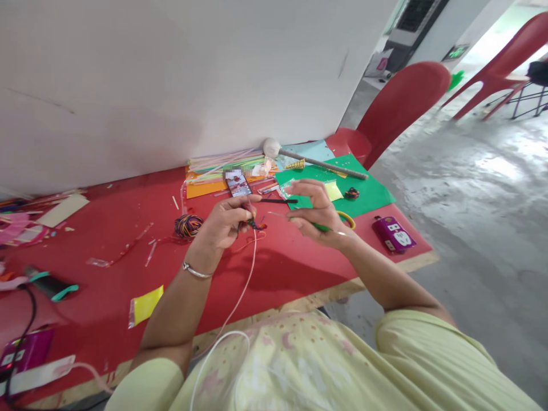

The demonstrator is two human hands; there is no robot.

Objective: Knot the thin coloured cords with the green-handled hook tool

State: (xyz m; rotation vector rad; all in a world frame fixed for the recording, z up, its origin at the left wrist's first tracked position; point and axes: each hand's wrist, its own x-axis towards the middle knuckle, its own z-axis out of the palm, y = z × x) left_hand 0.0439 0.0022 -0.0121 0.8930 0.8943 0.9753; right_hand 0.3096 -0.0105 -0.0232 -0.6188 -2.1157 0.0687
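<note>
My left hand [233, 220] pinches a small crocheted piece of dark multicoloured yarn [257, 225] between thumb and fingers. In my right hand [317, 214] is a thin metal crochet hook [321, 227] with a green handle, its tip pointing left toward the yarn, a short gap away. Left of my left hand lies a ball of the same multicoloured yarn [188, 226]. Just behind the hands, a phone [238, 184] with a lit screen leans on the table. A pale cable [246, 279] runs from near my left hand down to my lap.
The red table [107, 228] backs onto a white wall. Behind the hands are colourful straws [205, 165], a ball-topped grey stick [321, 161] and green paper [377, 194]. A purple socket block [394, 234] sits right, a yellow packet [146, 305] left. Red chairs [402, 108] stand beyond.
</note>
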